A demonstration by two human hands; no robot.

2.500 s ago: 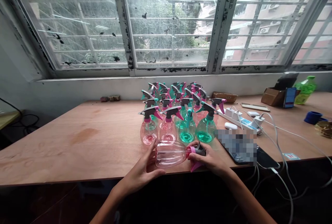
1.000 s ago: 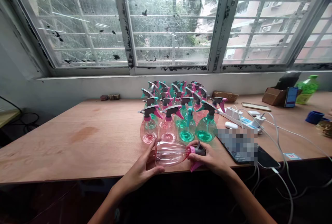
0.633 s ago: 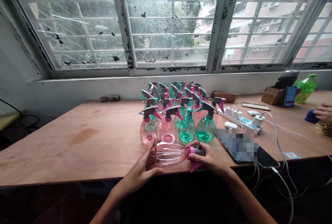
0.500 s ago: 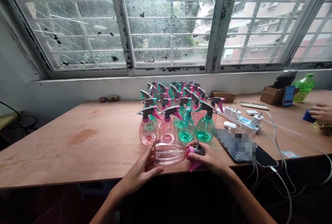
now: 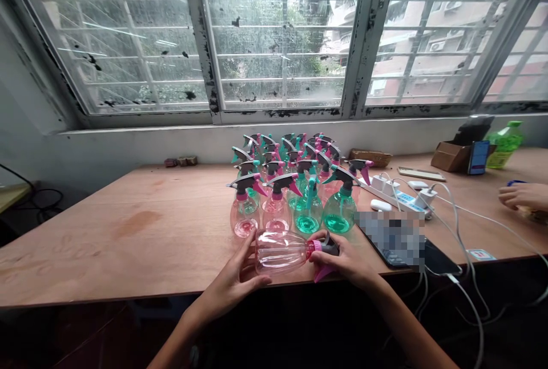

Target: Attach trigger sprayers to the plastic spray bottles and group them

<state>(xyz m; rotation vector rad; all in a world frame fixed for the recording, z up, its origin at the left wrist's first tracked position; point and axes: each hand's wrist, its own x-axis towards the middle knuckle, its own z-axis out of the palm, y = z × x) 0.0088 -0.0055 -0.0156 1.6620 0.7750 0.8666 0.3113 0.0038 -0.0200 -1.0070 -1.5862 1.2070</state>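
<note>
A clear pink spray bottle (image 5: 281, 251) lies sideways in the air at the table's front edge, held between both hands. My left hand (image 5: 236, 275) grips the base end, thumb below and fingers behind it. At the other end, my right hand (image 5: 342, 260) is closed around the pink collar and grey spray head, whose pink trigger points down. Just behind stand several upright spray bottles in rows. In the front row are a pink bottle (image 5: 245, 216), a second pink bottle (image 5: 276, 215) and a green bottle (image 5: 339, 214).
A white power strip (image 5: 400, 198) with plugs and cables lies right of the bottles, near a black phone (image 5: 440, 256). Farther right are a cardboard box (image 5: 449, 155), a green drink bottle (image 5: 506, 145) and another person's hand (image 5: 524, 195). A wicker basket (image 5: 370, 158) stands by the wall.
My two hands and the pink spray bottle stay almost still. At the right, the other person's hand has shifted a little left and down, over the blue object.
</note>
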